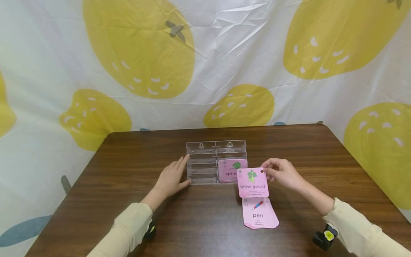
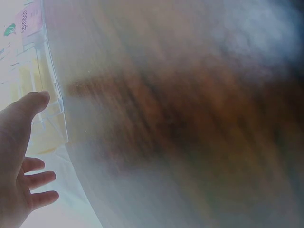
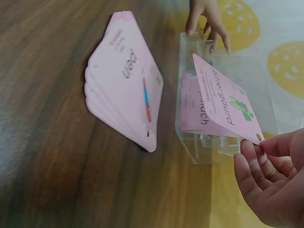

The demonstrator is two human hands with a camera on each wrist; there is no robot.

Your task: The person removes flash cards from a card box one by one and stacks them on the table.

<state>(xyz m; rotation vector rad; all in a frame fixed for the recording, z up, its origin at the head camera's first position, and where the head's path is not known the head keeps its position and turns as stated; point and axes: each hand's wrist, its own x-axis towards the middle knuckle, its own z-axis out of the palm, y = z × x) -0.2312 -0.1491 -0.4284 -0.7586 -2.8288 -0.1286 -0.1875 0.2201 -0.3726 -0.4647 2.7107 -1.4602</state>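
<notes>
In the head view my right hand (image 1: pixel 284 174) pinches a pink bitter gourd card (image 1: pixel 253 185) by its upper right corner, near the punched hole. The right wrist view shows that card tilted in the air in front of the clear acrylic rack (image 3: pixel 192 151). A spinach card (image 1: pixel 226 170) stands in the rack's lowest right compartment, partly hidden by the bitter gourd card. Against the left side of the rack (image 1: pixel 202 170) rests my left hand (image 1: pixel 170 178), its fingers extended. Nearest me lies a fanned stack of pink cards (image 1: pixel 260 216), a pen card on top.
Everything stands on a dark wood-grain table (image 1: pixel 199 221). Behind and beside it hangs a white cloth (image 1: pixel 237 39) printed with yellow fruit. A black wrist camera (image 1: pixel 325 237) sits under the right sleeve and another (image 1: pixel 150 232) under the left.
</notes>
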